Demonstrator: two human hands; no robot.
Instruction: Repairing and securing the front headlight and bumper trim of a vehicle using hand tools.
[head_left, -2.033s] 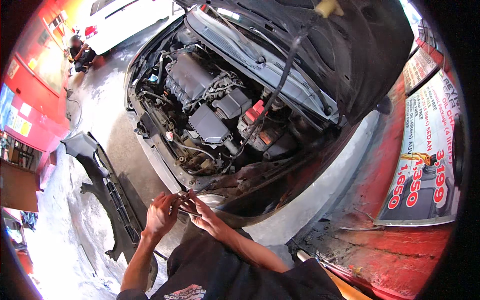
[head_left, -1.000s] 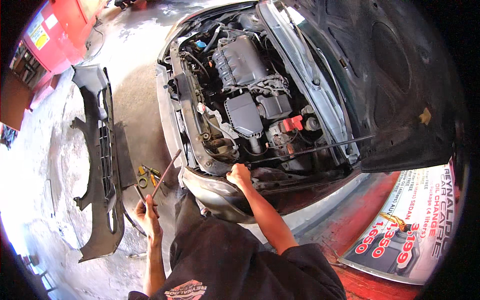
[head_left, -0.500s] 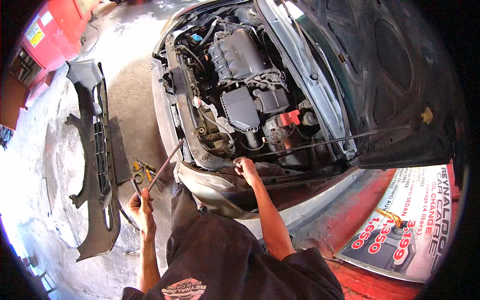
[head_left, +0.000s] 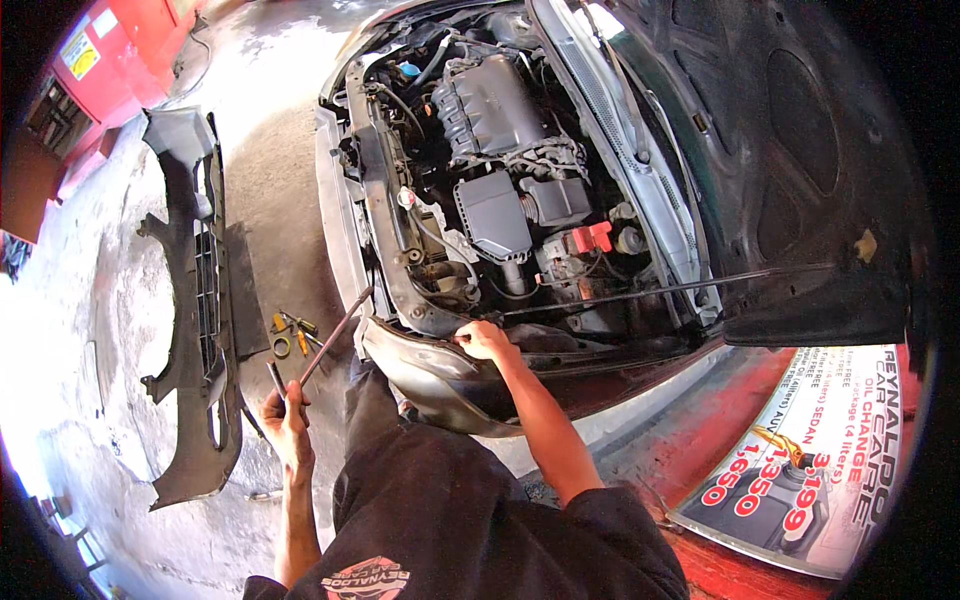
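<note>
My left hand [head_left: 288,425] is closed around a long, thin metal rod [head_left: 335,335], which slants up to the right with its far tip near the car's front corner. A shorter dark rod end [head_left: 276,378] also juts from that fist; whether both are one bent piece I cannot tell. My right hand [head_left: 487,341] rests at the upper edge of the silver fender [head_left: 425,372], fingers curled and pinched together at the rim. What lies between those fingertips, if anything, is too small to make out. Just beyond it is the open engine bay, with a black air filter box [head_left: 494,218].
A detached bumper cover [head_left: 190,300] lies on the concrete floor to the left. Beside it are a roll of tape [head_left: 281,347] and several hand tools [head_left: 302,335]. A prop rod [head_left: 640,293] crosses the bay to the raised hood [head_left: 800,180]. A printed banner [head_left: 790,470] lies at right.
My right hand has moved left and slightly down, its fingers now at the fender's rim. My left hand still holds the rod. The view has shifted slightly.
</note>
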